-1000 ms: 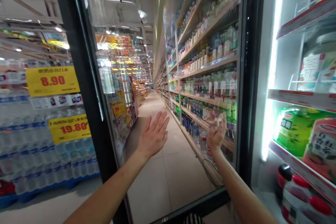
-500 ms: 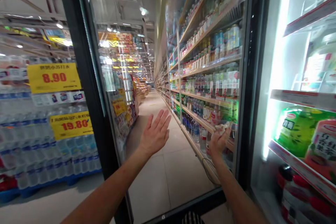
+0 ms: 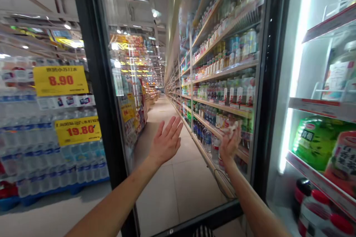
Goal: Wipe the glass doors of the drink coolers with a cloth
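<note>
Yellow sign reads "8.90"; lower yellow sign, "19.80"; both in red

The door stands before the left grip and right grip. The cloth is in the latter. Bottles lie left of both, packs on the shelf right.
</note>
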Action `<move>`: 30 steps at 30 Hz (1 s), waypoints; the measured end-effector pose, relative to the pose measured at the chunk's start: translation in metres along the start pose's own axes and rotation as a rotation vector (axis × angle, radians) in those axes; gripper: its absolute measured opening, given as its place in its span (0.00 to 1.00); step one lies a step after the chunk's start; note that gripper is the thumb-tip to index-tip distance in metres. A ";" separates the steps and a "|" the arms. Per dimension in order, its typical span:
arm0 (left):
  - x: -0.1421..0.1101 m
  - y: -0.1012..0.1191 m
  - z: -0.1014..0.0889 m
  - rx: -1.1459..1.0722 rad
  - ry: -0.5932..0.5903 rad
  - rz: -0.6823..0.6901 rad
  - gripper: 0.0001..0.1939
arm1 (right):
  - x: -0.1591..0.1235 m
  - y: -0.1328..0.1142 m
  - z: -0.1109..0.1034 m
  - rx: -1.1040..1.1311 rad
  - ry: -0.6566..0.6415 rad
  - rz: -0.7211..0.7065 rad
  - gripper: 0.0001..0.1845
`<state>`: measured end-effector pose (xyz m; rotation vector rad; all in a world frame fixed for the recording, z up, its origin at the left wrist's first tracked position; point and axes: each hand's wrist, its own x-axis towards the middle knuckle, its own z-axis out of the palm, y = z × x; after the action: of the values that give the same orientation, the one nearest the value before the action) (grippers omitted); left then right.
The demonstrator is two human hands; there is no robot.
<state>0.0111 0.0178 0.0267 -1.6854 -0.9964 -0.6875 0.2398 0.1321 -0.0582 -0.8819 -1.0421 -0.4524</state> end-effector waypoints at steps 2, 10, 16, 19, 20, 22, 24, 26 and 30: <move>-0.001 -0.001 0.001 -0.006 0.001 -0.001 0.30 | -0.014 -0.024 -0.001 0.065 -0.182 -0.244 0.30; 0.004 0.003 -0.012 -0.245 0.112 0.010 0.31 | 0.003 -0.092 0.021 0.250 -0.129 -0.339 0.37; 0.025 0.012 -0.013 -0.471 0.115 -0.030 0.28 | 0.027 -0.126 0.036 0.477 -0.193 -0.500 0.37; 0.029 0.019 -0.004 -0.344 0.075 0.009 0.25 | 0.027 -0.110 0.021 0.454 -0.244 -0.610 0.42; 0.030 0.023 0.001 -0.281 0.062 0.024 0.24 | 0.030 -0.100 0.015 0.412 -0.267 -0.647 0.44; 0.036 0.032 0.011 -0.159 0.061 0.042 0.21 | 0.039 -0.078 0.007 0.321 -0.286 -0.666 0.45; 0.046 0.034 0.019 -0.053 0.083 0.110 0.18 | 0.053 -0.058 0.007 0.256 -0.239 -0.578 0.41; 0.059 0.019 0.017 0.034 0.112 0.225 0.16 | 0.067 -0.046 0.013 0.177 -0.145 -0.397 0.36; 0.088 -0.060 -0.021 0.118 0.219 0.151 0.19 | 0.078 -0.038 0.029 -0.017 -0.093 -0.223 0.31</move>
<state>0.0034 0.0317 0.1341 -1.5285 -0.7337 -0.6839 0.2332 0.1384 0.0323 -0.8108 -1.2307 -0.6119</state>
